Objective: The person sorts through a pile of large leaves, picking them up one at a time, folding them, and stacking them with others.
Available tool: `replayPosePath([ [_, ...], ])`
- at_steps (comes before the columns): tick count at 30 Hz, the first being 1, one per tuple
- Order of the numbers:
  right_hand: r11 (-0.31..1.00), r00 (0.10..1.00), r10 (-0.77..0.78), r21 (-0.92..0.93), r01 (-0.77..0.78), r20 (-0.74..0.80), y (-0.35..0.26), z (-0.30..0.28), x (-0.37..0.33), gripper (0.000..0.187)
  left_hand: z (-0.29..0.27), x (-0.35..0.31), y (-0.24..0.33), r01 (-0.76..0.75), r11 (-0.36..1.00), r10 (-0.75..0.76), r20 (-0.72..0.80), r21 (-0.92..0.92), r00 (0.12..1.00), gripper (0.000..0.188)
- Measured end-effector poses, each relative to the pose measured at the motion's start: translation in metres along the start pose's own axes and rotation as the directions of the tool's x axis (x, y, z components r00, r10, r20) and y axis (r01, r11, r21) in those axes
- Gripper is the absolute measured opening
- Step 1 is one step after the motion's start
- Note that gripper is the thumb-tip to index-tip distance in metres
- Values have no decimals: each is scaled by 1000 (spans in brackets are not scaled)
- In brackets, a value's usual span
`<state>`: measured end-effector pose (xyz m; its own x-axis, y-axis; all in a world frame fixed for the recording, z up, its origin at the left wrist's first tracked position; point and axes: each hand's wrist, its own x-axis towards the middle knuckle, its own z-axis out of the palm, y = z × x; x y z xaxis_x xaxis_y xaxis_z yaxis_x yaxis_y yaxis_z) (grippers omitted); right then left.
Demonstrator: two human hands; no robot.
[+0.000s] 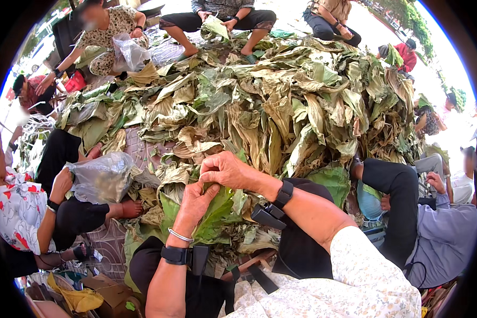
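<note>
Fingers of left hand (193, 204) and right hand (225, 170) curled, meeting; can't tell if they grip anything. Broad, veined green leaf (216, 216) just below them. Crumpled, papery tan-green leaf heap (281, 106) beyond the fingers. Embossed, tiled paving (138, 146) left of them. Bright outdoor spot, people (432, 233) seated around the heap.

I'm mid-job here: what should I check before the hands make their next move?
1. Both hands visible: ok; left hand and right hand meet near the center.
2. Grip on the green leaf below them: cannot tell; the hands hide any contact.
3. Leaves within reach: ok; the leaf pile spreads just ahead.
4. Leaves lying flat: not ok; the pile is crumpled and overlapping.
5. Clear plastic bag out of the way: ok; it sits off to the left, apart from both hands.
</note>
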<state>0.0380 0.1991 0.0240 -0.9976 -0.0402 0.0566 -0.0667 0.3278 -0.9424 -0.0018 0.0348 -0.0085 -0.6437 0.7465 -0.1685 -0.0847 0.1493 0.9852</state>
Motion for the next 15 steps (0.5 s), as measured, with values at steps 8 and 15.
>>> replayPosePath([
  [8,858,908,331,483,-176,-258,10,10,3,16,-2,9,-8,-9,999,7,-50,-38,999,14],
  [15,918,979,200,358,-172,-41,-14,-31,-3,27,-4,1,5,-53,948,2,-159,-315,987,16],
])
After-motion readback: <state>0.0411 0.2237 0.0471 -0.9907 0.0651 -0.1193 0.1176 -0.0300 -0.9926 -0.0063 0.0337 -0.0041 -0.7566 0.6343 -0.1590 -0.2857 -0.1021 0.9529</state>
